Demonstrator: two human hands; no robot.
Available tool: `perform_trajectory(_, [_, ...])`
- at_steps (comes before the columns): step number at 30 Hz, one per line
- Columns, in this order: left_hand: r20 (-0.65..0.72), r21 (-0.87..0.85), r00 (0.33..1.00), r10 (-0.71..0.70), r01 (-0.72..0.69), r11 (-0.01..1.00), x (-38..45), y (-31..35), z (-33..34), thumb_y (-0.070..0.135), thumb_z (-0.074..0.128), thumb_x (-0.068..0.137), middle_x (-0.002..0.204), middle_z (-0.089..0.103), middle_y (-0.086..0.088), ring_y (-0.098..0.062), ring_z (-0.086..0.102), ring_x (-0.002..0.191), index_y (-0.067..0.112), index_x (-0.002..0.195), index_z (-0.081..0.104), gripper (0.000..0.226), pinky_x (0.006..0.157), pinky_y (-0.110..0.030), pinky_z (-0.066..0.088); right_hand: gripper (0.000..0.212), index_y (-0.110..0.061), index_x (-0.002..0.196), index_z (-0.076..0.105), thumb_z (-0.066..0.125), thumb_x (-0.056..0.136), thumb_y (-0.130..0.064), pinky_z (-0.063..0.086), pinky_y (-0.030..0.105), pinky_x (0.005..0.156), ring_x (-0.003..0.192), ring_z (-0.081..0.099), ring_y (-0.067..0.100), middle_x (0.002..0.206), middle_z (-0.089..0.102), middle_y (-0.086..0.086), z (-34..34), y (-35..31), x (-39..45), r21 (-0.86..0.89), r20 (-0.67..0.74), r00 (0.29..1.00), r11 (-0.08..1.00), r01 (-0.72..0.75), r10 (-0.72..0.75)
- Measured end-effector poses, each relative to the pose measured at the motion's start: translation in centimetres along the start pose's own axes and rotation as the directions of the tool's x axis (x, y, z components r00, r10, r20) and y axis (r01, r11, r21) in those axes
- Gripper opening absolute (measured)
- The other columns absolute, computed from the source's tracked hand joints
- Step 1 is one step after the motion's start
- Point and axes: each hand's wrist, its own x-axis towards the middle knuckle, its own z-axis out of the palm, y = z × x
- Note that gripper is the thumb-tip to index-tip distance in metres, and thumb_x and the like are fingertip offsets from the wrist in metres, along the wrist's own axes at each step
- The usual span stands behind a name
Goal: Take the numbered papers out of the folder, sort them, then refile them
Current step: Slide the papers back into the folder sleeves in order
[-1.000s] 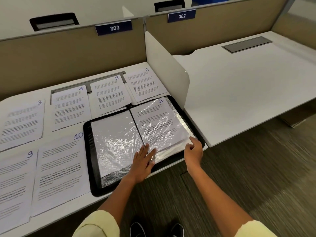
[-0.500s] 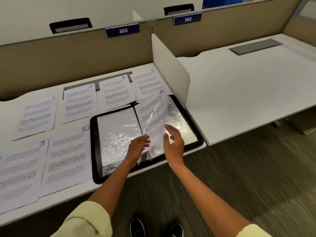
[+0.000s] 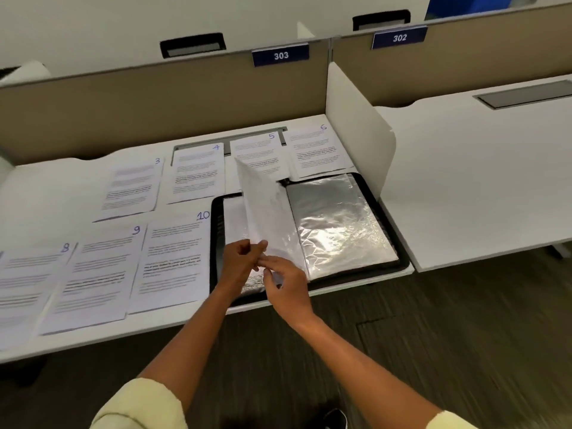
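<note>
Folder lay open at the desk's front edge, its sleeve mid-turn, pinched at the lower corner by left hand and right hand; best laid flat leftward before loading sheet 3.

Both hands, left hand and right hand, pinch a lifted plastic sleeve of the open folder at the table's front edge, numbered papers alongside.
</note>
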Motion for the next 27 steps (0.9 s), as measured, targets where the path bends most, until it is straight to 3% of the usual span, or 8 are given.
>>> perform_trajectory(5, [-0.062, 0.123, 0.995, -0.078, 0.085, 0.989, -0.5, -2.4, -3.3, 0.021, 0.069, 0.090, 0.074, 0.072, -0.008, -0.018, 0.064, 0.063, 0.005, 0.085, 0.072, 0.017, 0.059, -0.026, 0.052, 0.030, -0.015, 0.120, 0.068, 0.059, 0.094, -0.004, 0.039, 0.019, 0.103, 0.117, 0.055, 0.012, 0.123, 0.065, -0.003, 1.0, 1.7, 0.0, -0.156, -0.050, 0.994, 0.983, -0.102, 0.095])
perform_trajectory(8, [-0.096, 0.226, 0.986, -0.140, 0.158, 0.961, -0.7, -4.1, -5.1, 0.022, 0.070, 0.089, 0.074, 0.071, -0.012, -0.019, 0.064, 0.064, 0.002, 0.082, 0.071, 0.022, 0.064, -0.031, 0.053, 0.039, -0.015, 0.134, 0.057, 0.056, 0.095, -0.008, 0.035, 0.031, 0.114, 0.129, 0.046, 0.018, 0.138, 0.054, 0.002, 1.0, 3.5, -0.1, -0.279, 0.010, 0.962, 0.924, -0.260, 0.274])
perform_trajectory(12, [-0.030, 0.244, 0.966, -0.255, 0.255, 0.936, -1.4, -5.8, -7.2, 0.018, 0.069, 0.091, 0.075, 0.072, -0.009, -0.015, 0.063, 0.060, 0.006, 0.079, 0.069, 0.017, 0.057, -0.026, 0.053, 0.049, -0.015, 0.144, 0.047, 0.057, 0.097, -0.017, 0.031, 0.040, 0.118, 0.139, 0.039, 0.023, 0.149, 0.045, 0.007, 0.8, 5.4, -0.7, -0.431, 0.113, 0.892, 0.830, -0.354, 0.439])
perform_trajectory(15, [-0.008, 0.274, 0.947, -0.321, 0.311, 0.910, -1.7, -7.3, -8.8, 0.016, 0.069, 0.091, 0.073, 0.072, -0.010, -0.014, 0.061, 0.056, 0.003, 0.082, 0.069, 0.016, 0.055, -0.025, 0.052, 0.055, -0.018, 0.150, 0.041, 0.056, 0.098, -0.029, 0.030, 0.042, 0.118, 0.145, 0.030, 0.026, 0.158, 0.034, 0.008, 1.6, 5.7, -1.6, -0.630, 0.197, 0.825, 0.713, -0.306, 0.529])
perform_trajectory(18, [0.012, 0.311, 0.935, -0.356, 0.335, 0.889, -1.9, -8.4, -10.3, 0.014, 0.069, 0.090, 0.073, 0.071, -0.010, -0.014, 0.062, 0.056, 0.002, 0.085, 0.069, 0.013, 0.059, -0.027, 0.055, 0.054, -0.023, 0.150, 0.041, 0.053, 0.099, -0.039, 0.029, 0.044, 0.117, 0.148, 0.025, 0.024, 0.160, 0.029, 0.005, 2.6, 5.3, -2.3, -0.778, 0.180, 0.826, 0.591, -0.213, 0.535])
perform_trajectory(23, [0.039, 0.447, 0.969, -0.245, 0.202, 0.871, -2.0, -9.7, -13.6, 0.025, 0.066, 0.092, 0.082, 0.072, -0.008, -0.016, 0.067, 0.069, 0.009, 0.085, 0.070, 0.018, 0.072, -0.034, 0.060, 0.057, -0.023, 0.147, 0.044, 0.050, 0.098, -0.050, 0.025, 0.050, 0.118, 0.146, 0.028, 0.024, 0.155, 0.038, 0.005, 5.0, 3.8, -3.4, -0.808, 0.023, 0.876, 0.525, -0.267, 0.481])
perform_trajectory(27, [0.011, 0.634, 0.998, -0.063, 0.042, 0.772, -2.1, -10.5, -17.3, 0.051, 0.060, 0.091, 0.107, 0.067, -0.004, -0.017, 0.062, 0.094, 0.016, 0.107, 0.065, 0.039, 0.081, -0.029, 0.048, 0.070, -0.024, 0.150, 0.039, 0.049, 0.093, -0.063, 0.024, 0.052, 0.120, 0.147, 0.028, 0.025, 0.157, 0.037, 0.005, 8.1, 2.1, -3.2, -0.782, -0.043, 0.923, 0.562, -0.270, 0.383])
